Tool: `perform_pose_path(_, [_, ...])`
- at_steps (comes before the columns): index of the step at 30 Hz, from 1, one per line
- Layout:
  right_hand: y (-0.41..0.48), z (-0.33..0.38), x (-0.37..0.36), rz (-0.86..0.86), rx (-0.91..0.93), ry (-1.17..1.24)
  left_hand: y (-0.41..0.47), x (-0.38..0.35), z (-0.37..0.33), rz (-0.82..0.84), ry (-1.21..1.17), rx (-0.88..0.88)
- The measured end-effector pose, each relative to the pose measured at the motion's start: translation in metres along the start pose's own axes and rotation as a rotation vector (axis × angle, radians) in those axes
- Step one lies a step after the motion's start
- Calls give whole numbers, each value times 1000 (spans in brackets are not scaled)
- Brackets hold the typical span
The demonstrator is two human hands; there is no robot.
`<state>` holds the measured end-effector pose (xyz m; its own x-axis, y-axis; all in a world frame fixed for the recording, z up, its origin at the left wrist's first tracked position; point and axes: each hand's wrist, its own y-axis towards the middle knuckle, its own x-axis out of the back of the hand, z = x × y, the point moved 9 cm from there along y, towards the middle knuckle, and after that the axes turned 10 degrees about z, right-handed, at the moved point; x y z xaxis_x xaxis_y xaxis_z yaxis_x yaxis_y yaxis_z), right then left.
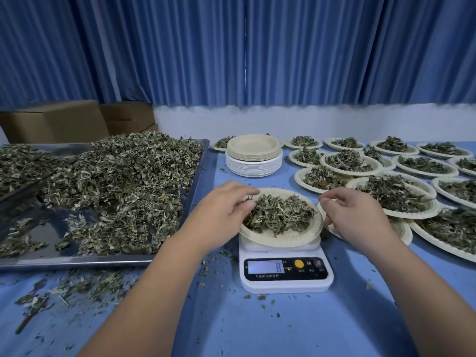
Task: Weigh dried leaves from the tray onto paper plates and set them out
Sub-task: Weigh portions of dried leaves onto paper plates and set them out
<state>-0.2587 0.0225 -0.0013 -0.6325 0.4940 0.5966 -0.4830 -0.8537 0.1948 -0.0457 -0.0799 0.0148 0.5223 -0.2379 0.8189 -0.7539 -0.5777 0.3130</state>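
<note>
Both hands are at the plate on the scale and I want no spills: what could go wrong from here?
The plate looks tilted on the scale, so leaves could slide off if it is lifted unevenly. The left hand pinches some of those leaves, which may skew the reading. Filled plates overlap close by the right hand; setting this one among them could tip one.
</note>
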Motion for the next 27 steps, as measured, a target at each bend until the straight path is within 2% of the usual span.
perform_pose_path(8, [2, 0, 3, -22, 32, 23, -1, -9, -52, -6, 220, -172])
perform_pose_path(17, [1, 2, 5, -19, 54, 34, 10, -33, -61, 104, 431, -96])
perform_pose_path(27, [-2, 7, 10, -42, 91, 86, 19, -40, -60, 138, 312, -42])
